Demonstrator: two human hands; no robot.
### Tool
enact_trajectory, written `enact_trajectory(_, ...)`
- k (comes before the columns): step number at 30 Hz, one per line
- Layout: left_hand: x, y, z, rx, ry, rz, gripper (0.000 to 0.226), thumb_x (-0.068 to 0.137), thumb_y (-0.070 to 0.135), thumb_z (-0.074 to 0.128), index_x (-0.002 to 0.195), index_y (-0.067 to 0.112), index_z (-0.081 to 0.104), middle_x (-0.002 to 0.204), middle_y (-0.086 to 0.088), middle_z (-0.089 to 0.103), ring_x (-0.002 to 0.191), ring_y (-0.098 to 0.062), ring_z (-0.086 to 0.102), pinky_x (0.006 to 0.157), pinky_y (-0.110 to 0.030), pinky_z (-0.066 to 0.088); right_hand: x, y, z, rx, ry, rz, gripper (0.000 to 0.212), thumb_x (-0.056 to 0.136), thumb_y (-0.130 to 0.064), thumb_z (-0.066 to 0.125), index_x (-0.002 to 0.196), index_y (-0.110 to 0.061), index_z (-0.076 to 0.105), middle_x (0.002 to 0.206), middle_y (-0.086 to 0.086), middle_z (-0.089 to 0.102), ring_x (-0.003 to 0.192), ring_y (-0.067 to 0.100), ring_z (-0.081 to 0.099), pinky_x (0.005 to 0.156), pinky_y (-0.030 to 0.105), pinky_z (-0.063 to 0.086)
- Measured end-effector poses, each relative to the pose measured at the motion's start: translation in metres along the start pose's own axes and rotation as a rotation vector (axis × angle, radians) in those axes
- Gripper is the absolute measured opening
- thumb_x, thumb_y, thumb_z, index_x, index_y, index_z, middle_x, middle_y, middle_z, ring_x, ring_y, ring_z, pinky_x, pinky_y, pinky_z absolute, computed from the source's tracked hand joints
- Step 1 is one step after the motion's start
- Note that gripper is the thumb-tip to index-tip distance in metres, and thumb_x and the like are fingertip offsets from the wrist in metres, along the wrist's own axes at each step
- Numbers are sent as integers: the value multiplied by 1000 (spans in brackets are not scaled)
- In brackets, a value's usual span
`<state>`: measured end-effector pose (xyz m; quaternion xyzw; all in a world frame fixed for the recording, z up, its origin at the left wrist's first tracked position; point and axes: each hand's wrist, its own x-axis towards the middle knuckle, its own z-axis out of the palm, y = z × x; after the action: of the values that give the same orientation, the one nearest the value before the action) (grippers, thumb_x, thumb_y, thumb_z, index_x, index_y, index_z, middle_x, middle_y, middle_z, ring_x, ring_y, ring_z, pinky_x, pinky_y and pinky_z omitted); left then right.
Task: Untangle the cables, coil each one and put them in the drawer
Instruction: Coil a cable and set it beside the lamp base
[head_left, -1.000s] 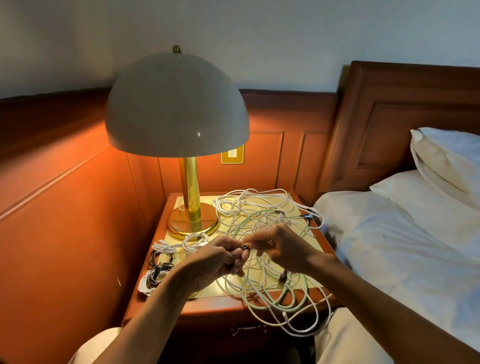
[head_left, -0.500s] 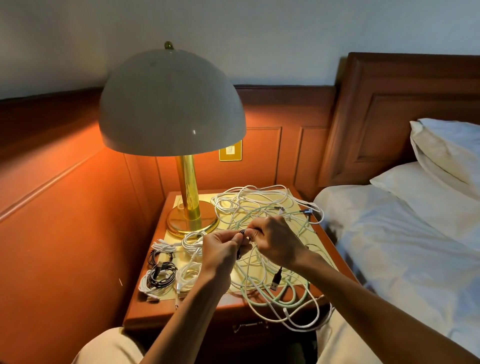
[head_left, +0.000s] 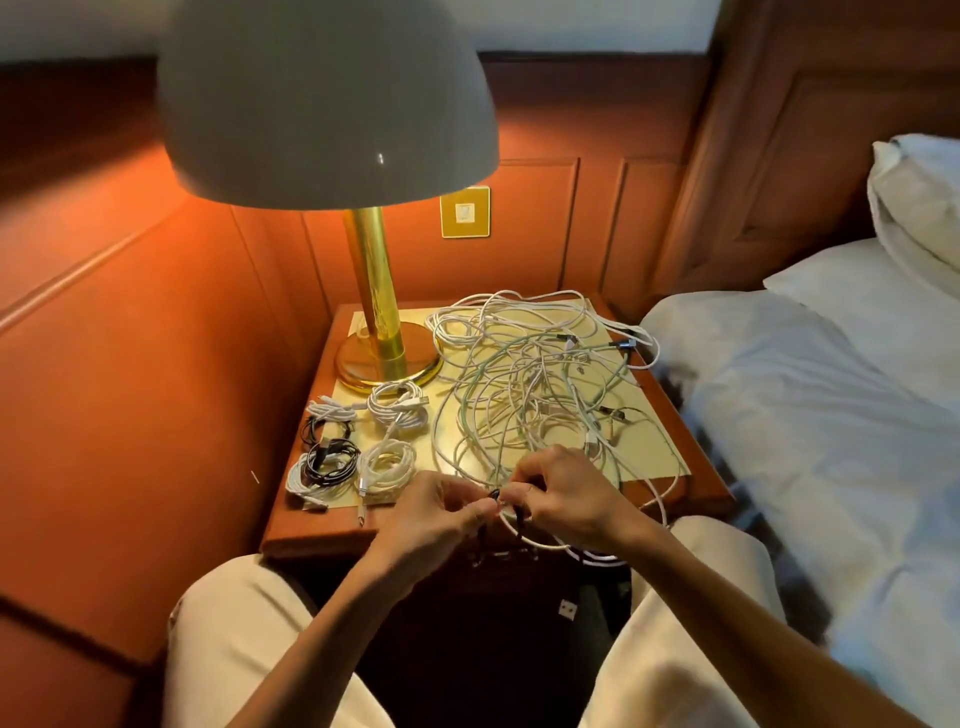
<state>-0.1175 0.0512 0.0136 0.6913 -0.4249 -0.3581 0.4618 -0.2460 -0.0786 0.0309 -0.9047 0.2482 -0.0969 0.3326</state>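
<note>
Both hands had dropped toward the desk's (head_left: 322, 540) front edge. The left hand (head_left: 441, 519) and right hand (head_left: 566, 499) pinched a dark cable (head_left: 514, 519) between them. Beyond lay the white tangle (head_left: 535, 384); finished coils (head_left: 358, 447) sat left, by the lamp (head_left: 374, 312).

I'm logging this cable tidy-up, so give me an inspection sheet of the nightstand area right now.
Surface: wooden nightstand with a pale mat on top.
Job's things: tangled white cables across the mat; coiled cables grouped front left.
Clutter: brass lamp at the back left.
Hands: left hand and right hand both pinch a dark cable at the front edge.
Cables: loops hang over the front edge; a white plug dangles below.
Surroundings: bed on the right, wood panelling behind; drawer not clearly seen.
</note>
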Motion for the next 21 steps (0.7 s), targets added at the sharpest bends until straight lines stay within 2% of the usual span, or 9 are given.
enact_trajectory(2, -12, -16, 6, 121, -60, 23, 26, 91, 27, 63, 76, 9, 73, 68, -13, 66, 60, -9, 53, 61, -30, 42, -14, 5, 12, 65, -65, 28, 19, 92, -23, 66, 79, -11, 75, 66, -2, 64, 58, 5, 54, 58, 27, 43)
enact_trajectory(5, -26, -36, 12, 255, -54, -43, 24, 88, 24, 64, 69, 12, 72, 65, -10, 67, 56, -7, 54, 59, -27, 42, -34, 13, 28, 315, -180, 43, 12, 93, -14, 66, 90, -9, 76, 69, 1, 69, 62, 12, 65, 60, 27, 52)
enact_trajectory(8, -38, -47, 11, 51, -113, -142, 19, 78, 23, 62, 65, 15, 73, 59, -6, 65, 56, -8, 55, 57, -22, 41, -50, 23, 46, 479, -154, 79, 17, 93, -2, 64, 101, -11, 75, 79, 5, 73, 70, 15, 71, 68, 25, 56)
enact_trajectory(10, -45, -52, 11, -138, -156, -169, 17, 76, 21, 62, 65, 13, 72, 59, -5, 63, 56, -10, 53, 56, -19, 40, -60, 26, 60, 451, -33, 45, 19, 89, -1, 68, 97, -15, 77, 83, -3, 74, 81, 9, 71, 76, 21, 55)
enact_trajectory(12, -50, -59, 13, -263, -185, -155, 22, 77, 25, 68, 69, 4, 71, 62, -9, 60, 58, -12, 52, 56, -20, 38, -70, 26, 78, 424, 139, 24, 20, 84, -1, 74, 91, -19, 80, 92, -8, 73, 92, 4, 69, 83, 16, 52)
enact_trajectory(15, -57, -65, 19, -405, -220, -180, 26, 78, 28, 71, 71, 3, 68, 65, -12, 57, 61, -16, 51, 59, -23, 38, -86, 21, 95, 560, 292, 121, 21, 81, -1, 77, 90, -20, 81, 88, -5, 71, 88, 13, 70, 78, 23, 56)
enact_trajectory(18, -61, -66, 29, -491, -195, -242, 20, 82, 21, 66, 71, 5, 72, 66, -11, 58, 61, -15, 51, 58, -21, 39, -98, 14, 101, 757, 235, 310, 15, 86, -7, 74, 96, -17, 80, 87, -2, 77, 86, 16, 74, 78, 31, 59)
enact_trajectory(21, -60, -68, 36, -420, -130, -288, 22, 85, 19, 64, 76, 2, 73, 67, -11, 62, 62, -15, 55, 60, -21, 41, -101, 13, 100, 809, 153, 400, 18, 93, -4, 64, 97, -13, 79, 86, 3, 78, 85, 16, 74, 75, 27, 58)
